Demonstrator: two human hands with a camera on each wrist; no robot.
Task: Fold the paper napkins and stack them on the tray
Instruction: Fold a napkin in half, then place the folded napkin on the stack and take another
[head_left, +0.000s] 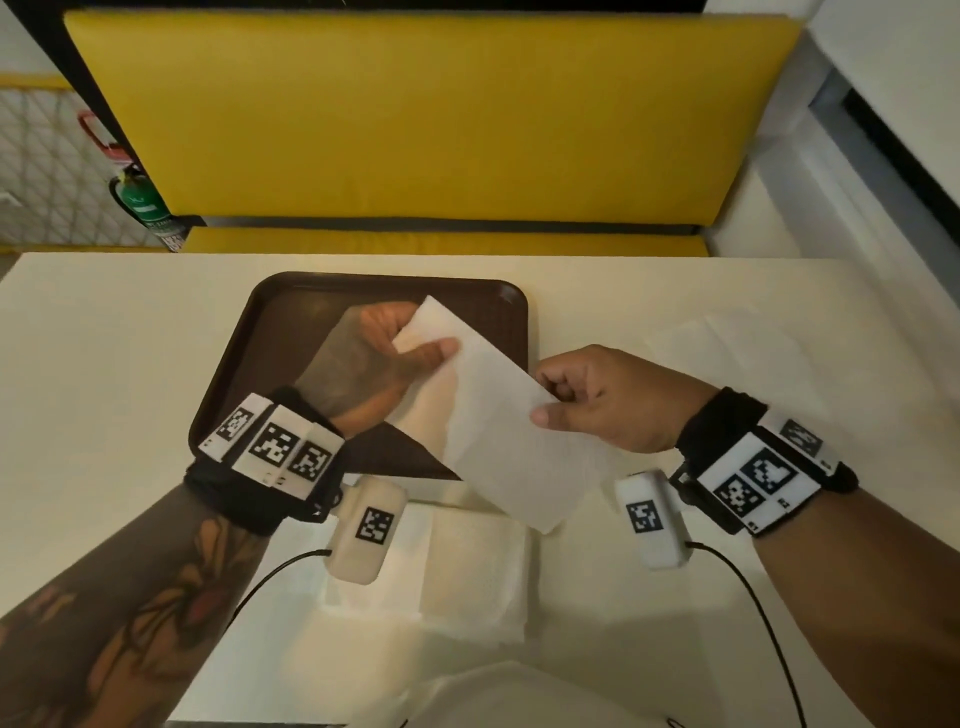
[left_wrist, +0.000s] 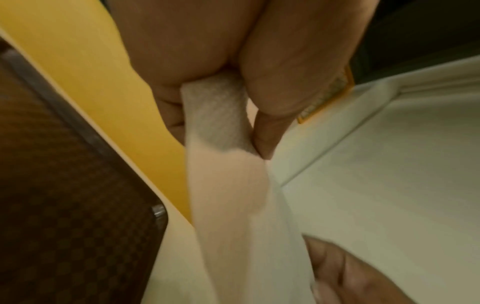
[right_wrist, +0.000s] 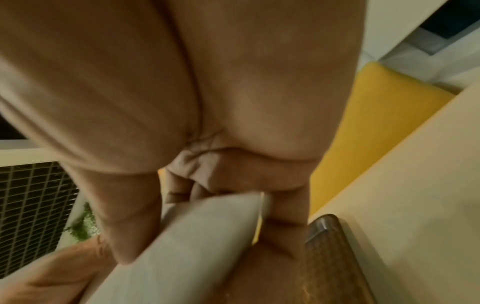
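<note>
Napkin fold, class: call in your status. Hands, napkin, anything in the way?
Left hand and right hand both pinch one napkin, held above the tray. Fold unfinished. More napkins wait on the table. Nothing in the way.

Three cameras: one high on the head, one strapped at each wrist.

The head view looks forward and down over the table (head_left: 104, 364) toward the yellow bench (head_left: 415, 114), taking in both forearms from well above. Each wrist view sits very close under its own palm, looking along the fingers, blurred at that range. All three catch the brown tray (head_left: 270, 332), the held napkin (head_left: 493, 405) and the bench; the left wrist view also glimpses the right hand (left_wrist: 350, 273).
</note>
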